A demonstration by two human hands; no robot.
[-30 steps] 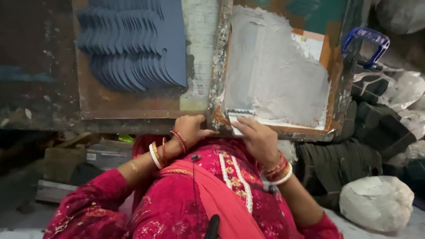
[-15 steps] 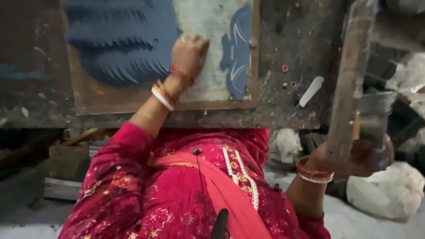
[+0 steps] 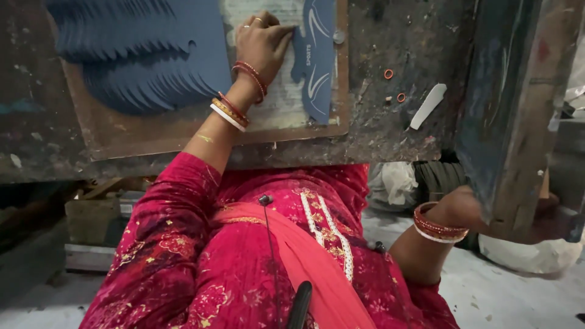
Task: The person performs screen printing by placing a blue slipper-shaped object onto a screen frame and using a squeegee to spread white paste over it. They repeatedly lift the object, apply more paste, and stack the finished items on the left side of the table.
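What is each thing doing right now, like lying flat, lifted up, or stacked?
Blue printed shoe-shaped piece: flat on the board, left hand touching its edge.
Wooden framed screen: lifted on edge, in the right hand's grip.
Dark blue cut pieces: stacked, fanned out.
Two orange rings: loose on the table.

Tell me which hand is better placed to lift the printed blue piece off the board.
Left. The left hand already has its fingertips at the edge of the printed blue piece, while the right hand is off the table, holding the raised screen frame.

matt blue cutout (image 3: pixel 318 64), rough wooden board (image 3: pixel 183 131), worn grimy table (image 3: pixel 390 122)
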